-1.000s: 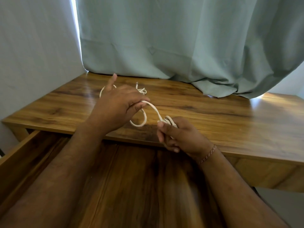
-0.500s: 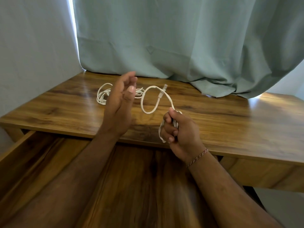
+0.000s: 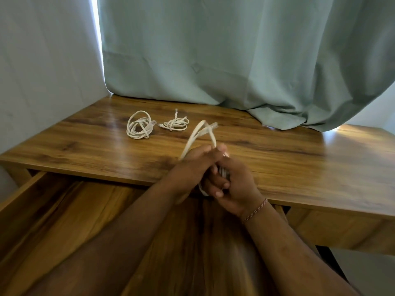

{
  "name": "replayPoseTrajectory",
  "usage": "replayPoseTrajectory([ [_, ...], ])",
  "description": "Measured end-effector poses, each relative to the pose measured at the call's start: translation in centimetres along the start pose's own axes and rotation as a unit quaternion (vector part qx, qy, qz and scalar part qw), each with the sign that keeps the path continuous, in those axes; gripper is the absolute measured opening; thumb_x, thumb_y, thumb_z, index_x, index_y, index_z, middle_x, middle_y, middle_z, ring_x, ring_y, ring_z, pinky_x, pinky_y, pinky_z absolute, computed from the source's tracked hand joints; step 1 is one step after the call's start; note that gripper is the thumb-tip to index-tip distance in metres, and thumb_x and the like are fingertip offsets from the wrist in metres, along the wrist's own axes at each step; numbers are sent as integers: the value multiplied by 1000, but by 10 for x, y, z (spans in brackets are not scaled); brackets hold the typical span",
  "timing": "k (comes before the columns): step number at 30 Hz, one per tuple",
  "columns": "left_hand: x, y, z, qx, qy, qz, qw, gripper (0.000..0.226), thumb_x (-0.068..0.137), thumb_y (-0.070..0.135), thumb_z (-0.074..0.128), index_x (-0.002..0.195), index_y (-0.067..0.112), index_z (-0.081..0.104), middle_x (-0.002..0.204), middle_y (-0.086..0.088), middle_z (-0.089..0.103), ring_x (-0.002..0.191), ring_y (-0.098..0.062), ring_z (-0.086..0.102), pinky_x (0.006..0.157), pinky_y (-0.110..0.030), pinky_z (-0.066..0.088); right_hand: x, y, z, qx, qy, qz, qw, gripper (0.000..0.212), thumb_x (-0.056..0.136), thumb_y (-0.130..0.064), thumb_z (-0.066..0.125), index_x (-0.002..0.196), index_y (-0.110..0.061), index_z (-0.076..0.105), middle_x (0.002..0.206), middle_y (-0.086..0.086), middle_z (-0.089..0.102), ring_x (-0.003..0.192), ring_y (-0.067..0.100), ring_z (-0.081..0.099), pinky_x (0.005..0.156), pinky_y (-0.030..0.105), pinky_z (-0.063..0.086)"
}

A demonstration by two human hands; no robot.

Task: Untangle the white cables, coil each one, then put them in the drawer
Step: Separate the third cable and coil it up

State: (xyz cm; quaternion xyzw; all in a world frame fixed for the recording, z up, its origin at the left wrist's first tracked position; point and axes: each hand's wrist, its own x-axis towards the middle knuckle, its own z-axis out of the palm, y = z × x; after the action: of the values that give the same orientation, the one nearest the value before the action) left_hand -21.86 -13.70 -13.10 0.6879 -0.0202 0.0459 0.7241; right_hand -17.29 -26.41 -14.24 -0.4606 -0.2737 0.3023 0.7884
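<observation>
Right at the desk's front edge, both hands meet over one white cable [image 3: 197, 135]. The right hand [image 3: 233, 186] has its fingers curled tight round a bundle of the cable's loops, with a short loop showing below the knuckles. The left hand [image 3: 192, 165] lies against it, fingers bent and closed, pinching a strand near the thumb; from that pinch a long narrow loop of the cable rises up and away, ending in a blurred plug at its top. A red and white thread bracelet [image 3: 255, 211] circles the right wrist. Farther back on the wooden desk [image 3: 288, 167] lie two more cables, well apart from the hands: a loosely coiled cable [image 3: 139, 124] to the left and, just beside it, a smaller bundled cable [image 3: 175, 124] with one plug end pointing away. Below the desk edge the drawer [image 3: 27, 193] stands pulled out toward the person. A pale green curtain [image 3: 235, 60] hangs behind the desk, its hem resting on the top at the right, and a plain wall [image 3: 42, 60] stands at the left.
</observation>
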Motion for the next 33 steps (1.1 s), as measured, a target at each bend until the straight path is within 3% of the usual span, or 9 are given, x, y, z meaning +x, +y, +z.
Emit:
replayPoseTrajectory([
  [6, 2, 4, 2, 68, 87, 28, 993, 32, 106, 34, 50, 92, 14, 71, 67, -14, 58, 50, -17, 53, 53, -30, 48, -2, 0, 10, -135, 32, 42, 989, 30, 90, -15, 53, 61, -5, 57, 37, 4, 34, 30, 20, 39, 43, 25, 31],
  [10, 3, 4, -9, 79, 24, 37, 996, 54, 103, 49, 52, 85, 0, 67, 59, -22, 59, 59, -49, 67, 61, -49, 55, -4, -7, 9, -177, 44, 43, 982, 32, 89, -15, 52, 59, -7, 60, 36, 7, 36, 33, 23, 48, 45, 25, 32],
  [15, 2, 0, -5, 171, 111, 97, 974, 73, 109, 50, 39, 71, -8, 60, 53, -24, 61, 38, -29, 58, 41, -27, 42, -4, -12, 21, -204, 124, 32, 971, 36, 99, -8, 55, 65, 0, 63, 45, 17, 55, 41, 26, 62, 55, 34, 53],
  [18, 7, -8, -8, 259, 224, 177, 923, 64, 110, 44, 41, 59, 8, 58, 49, -7, 59, 45, -17, 59, 50, -34, 49, -4, -13, 21, -466, 159, -57, 869, 26, 100, -19, 62, 77, -8, 68, 61, 6, 70, 54, 15, 68, 54, 29, 56],
  [20, 8, -11, -8, 237, 272, 192, 913, 54, 109, 37, 46, 60, 17, 54, 53, -4, 59, 49, -12, 58, 53, -24, 47, -4, -7, 23, -615, 154, -109, 765, 20, 101, -27, 58, 84, -19, 64, 70, -4, 68, 62, 9, 65, 56, 25, 54],
  [21, 8, -10, -6, 206, 280, 184, 919, 50, 108, 36, 49, 61, 19, 53, 57, -6, 61, 54, -14, 60, 56, -21, 47, -5, -4, 24, -636, 157, -131, 744, 18, 102, -28, 56, 86, -21, 61, 72, -7, 66, 64, 8, 63, 56, 25, 52],
  [25, 7, -8, 0, 71, 266, 120, 954, 48, 105, 36, 55, 60, 21, 52, 51, 10, 62, 69, -1, 64, 79, -20, 48, -2, 7, 26, -553, 185, -154, 797, 17, 104, -24, 54, 88, -22, 60, 74, -8, 66, 69, 6, 63, 56, 19, 46],
  [29, 6, 0, -6, 33, 234, 42, 971, 44, 103, 29, 55, 60, 18, 52, 47, 8, 51, 48, -5, 53, 60, -28, 45, -4, 3, 25, -473, 117, -149, 860, 31, 103, -35, 52, 82, -16, 64, 74, 0, 66, 66, 6, 59, 58, 25, 46],
  [33, 1, 5, -29, -4, 108, -11, 994, 37, 100, 32, 56, 66, 18, 56, 55, 2, 53, 49, -10, 54, 56, -27, 43, -6, -4, 13, -473, 163, -186, 846, 38, 105, -41, 45, 88, -19, 72, 82, -2, 72, 75, 13, 68, 69, 35, 57],
])
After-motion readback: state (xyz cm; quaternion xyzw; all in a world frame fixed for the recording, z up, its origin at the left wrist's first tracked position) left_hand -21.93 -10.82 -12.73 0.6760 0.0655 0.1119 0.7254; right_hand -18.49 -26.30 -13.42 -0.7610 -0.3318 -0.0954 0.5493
